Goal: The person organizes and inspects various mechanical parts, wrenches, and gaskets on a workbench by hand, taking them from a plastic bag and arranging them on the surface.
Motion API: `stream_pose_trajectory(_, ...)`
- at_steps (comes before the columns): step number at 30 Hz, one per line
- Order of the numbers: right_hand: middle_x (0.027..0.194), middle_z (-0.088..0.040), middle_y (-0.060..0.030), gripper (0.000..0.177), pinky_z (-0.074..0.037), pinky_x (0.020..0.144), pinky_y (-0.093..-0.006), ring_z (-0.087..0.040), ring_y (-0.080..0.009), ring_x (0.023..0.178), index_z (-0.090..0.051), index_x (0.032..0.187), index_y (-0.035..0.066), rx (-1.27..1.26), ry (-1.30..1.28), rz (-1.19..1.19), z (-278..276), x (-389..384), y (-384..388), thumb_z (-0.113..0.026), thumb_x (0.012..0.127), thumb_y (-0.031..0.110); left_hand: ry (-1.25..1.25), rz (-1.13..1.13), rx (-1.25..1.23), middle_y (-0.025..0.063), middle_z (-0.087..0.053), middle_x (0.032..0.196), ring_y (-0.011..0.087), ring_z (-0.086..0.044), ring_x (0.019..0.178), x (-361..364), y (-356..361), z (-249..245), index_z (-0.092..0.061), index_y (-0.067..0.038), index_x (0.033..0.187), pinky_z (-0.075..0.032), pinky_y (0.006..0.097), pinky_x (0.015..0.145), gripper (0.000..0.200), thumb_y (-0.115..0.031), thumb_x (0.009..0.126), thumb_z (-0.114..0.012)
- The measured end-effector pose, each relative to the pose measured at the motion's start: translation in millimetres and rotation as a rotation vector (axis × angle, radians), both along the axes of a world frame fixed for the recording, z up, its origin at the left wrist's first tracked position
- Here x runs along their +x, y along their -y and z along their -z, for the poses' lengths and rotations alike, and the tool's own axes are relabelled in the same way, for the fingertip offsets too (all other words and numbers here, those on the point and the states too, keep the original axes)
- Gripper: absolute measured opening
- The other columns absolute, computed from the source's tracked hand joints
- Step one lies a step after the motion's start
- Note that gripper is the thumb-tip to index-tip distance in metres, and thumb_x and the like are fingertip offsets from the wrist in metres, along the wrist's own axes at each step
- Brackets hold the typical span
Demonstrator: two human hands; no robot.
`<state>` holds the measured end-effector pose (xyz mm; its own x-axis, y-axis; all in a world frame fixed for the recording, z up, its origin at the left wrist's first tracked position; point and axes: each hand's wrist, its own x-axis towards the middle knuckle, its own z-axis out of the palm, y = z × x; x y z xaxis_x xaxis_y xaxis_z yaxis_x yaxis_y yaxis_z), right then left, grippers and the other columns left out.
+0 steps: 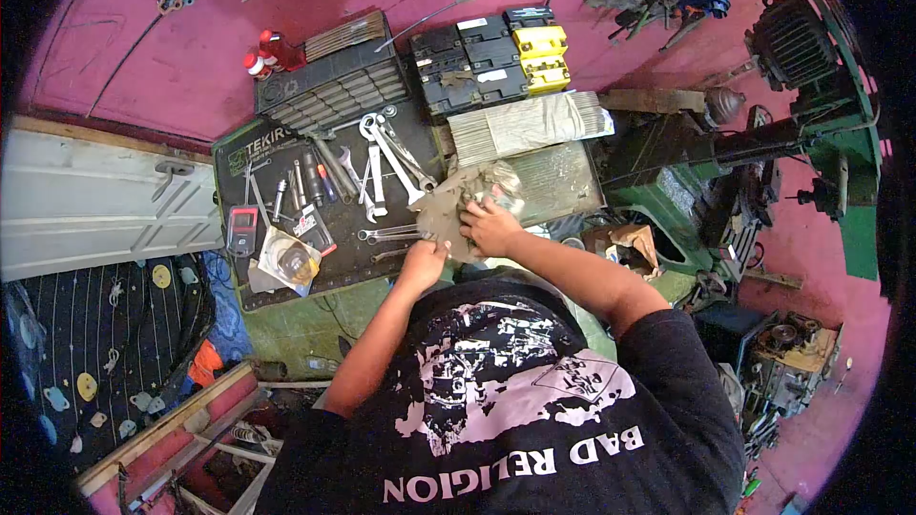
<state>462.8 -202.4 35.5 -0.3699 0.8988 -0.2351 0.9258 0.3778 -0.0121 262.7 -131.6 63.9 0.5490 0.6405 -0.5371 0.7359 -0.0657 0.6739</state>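
Tool tray (250,148): black, on the left part of the green counter (296,324); a red meter (241,227) and a packet of discs (286,262) lie at its near edge.
Wrenches (382,167): spread loose across the tray, their near ends just beside the rag; these are the likeliest things to be knocked.
Left hand (425,262): at the rag's near lower edge, fingers closed in a pinch on the cloth.
Rag (448,210): grey, dirty and bunched, on the counter between the tray and the ribbed plates. Something shiny shows at its upper right; I cannot tell what.
Right hand (491,227): laid on top of the rag, fingers curled into it and gripping.
Doing it well: the left pinch should probably anchor the cloth while the right hand works, in short strokes over the bare counter, so nothing wrapped inside slips out.
Ribbed plates (525,124): stacked just beyond the rag, touching or nearly so; they limit room forward.
Battery boxes (487,57): black and yellow, further back, well apart.
Green machine (763,153): fills the right side, clear of both hands.
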Motion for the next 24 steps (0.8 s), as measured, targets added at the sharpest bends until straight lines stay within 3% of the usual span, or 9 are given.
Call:
stream_pose_trajectory(2, 0.123, -0.057, 0.0019, 0.042, -0.031, 0.102, -0.0486, -0.043, -0.0227, 0.122, -0.070, 0.104, 0.020, -0.001, -0.032, -0.003, 1.4, 3.7, -4.5, -0.068, 0.076, 0.052, -0.014, -0.022, -0.023, 0.0275, -0.066, 0.080, 0.0440, -0.066, 0.081, -6.5, -3.6, 1.9, -0.070, 0.002, 0.082, -0.050, 0.0494, 0.073, 0.042, -0.036, 0.095, -0.058)
stream_pose_trajectory(7, 0.117, -0.058, -0.0002, 0.038, -0.031, 0.101, -0.0475, -0.043, -0.0236, 0.122, -0.070, 0.103, 0.019, 0.028, -0.098, 0.001, 5.2, 8.8, -13.9, -0.064, 0.080, 0.049, -0.008, -0.026, -0.019, 0.0273, -0.066, 0.080, 0.0424, -0.067, 0.080, -18.3, -4.6, 6.9, -0.072, 0.000, 0.081, -0.050, 0.0475, 0.075, 0.040, -0.036, 0.095, -0.060)
stream_pose_trajectory(9, 0.117, -0.058, -0.0003, 0.039, -0.031, 0.102, -0.0481, -0.043, -0.0246, 0.123, -0.070, 0.104, 0.018, 0.183, 0.242, -0.068, 9.7, 2.1, -19.5, -0.063, 0.081, 0.047, -0.013, -0.013, -0.030, 0.0270, -0.067, 0.080, 0.0423, -0.067, 0.081, -17.5, -1.6, 1.6, -0.073, -0.001, 0.081, -0.051, 0.0478, 0.075, 0.040, -0.037, 0.094, -0.060)
stream_pose_trajectory(10, 0.117, -0.058, -0.0003, 0.039, -0.031, 0.102, -0.0481, -0.043, -0.0246, 0.123, -0.070, 0.104, 0.018, 0.185, 0.240, -0.070, 6.5, 3.2, -21.0, -0.063, 0.081, 0.047, -0.018, 0.001, -0.042, 0.0267, -0.067, 0.080, 0.0421, -0.067, 0.081, -18.1, -1.2, -2.3, -0.073, -0.001, 0.082, -0.051, 0.0480, 0.076, 0.041, -0.037, 0.094, -0.060)
stream_pose_trajectory(12, 0.116, -0.060, -0.0002, 0.038, -0.030, 0.104, -0.0487, -0.042, -0.0253, 0.124, -0.071, 0.104, 0.016, 0.036, 0.120, -0.033, -3.3, 11.2, -23.3, -0.063, 0.082, 0.046, -0.071, 0.006, -0.018, 0.0268, -0.067, 0.081, 0.0422, -0.067, 0.082, -25.3, -5.6, 0.9, -0.074, -0.002, 0.082, -0.051, 0.0483, 0.077, 0.041, -0.039, 0.094, -0.060)
stream_pose_trajectory(19, 0.116, -0.062, 0.0019, 0.033, -0.029, 0.105, -0.0533, -0.042, -0.0228, 0.125, -0.073, 0.101, 0.018, -0.094, -0.038, 0.031, -15.5, 28.3, -31.8, -0.058, 0.088, 0.044, -0.160, -0.049, 0.005, 0.0275, -0.068, 0.084, 0.0429, -0.067, 0.086, -46.9, -16.8, 17.9, -0.074, -0.002, 0.084, -0.050, 0.0490, 0.080, 0.044, -0.043, 0.092, -0.060)
stream_pose_trajectory(24, 0.118, -0.062, -0.0032, 0.028, -0.030, 0.104, -0.0510, -0.044, -0.0279, 0.122, -0.076, 0.097, 0.015, 0.086, 0.300, -0.038, 19.5, 0.0, -25.2, -0.052, 0.088, 0.028, -0.079, -0.016, -0.008, 0.0257, -0.068, 0.081, 0.0422, -0.067, 0.082, -34.2, -11.7, 7.5, -0.072, 0.000, 0.082, -0.050, 0.0469, 0.077, 0.044, -0.041, 0.094, -0.060)
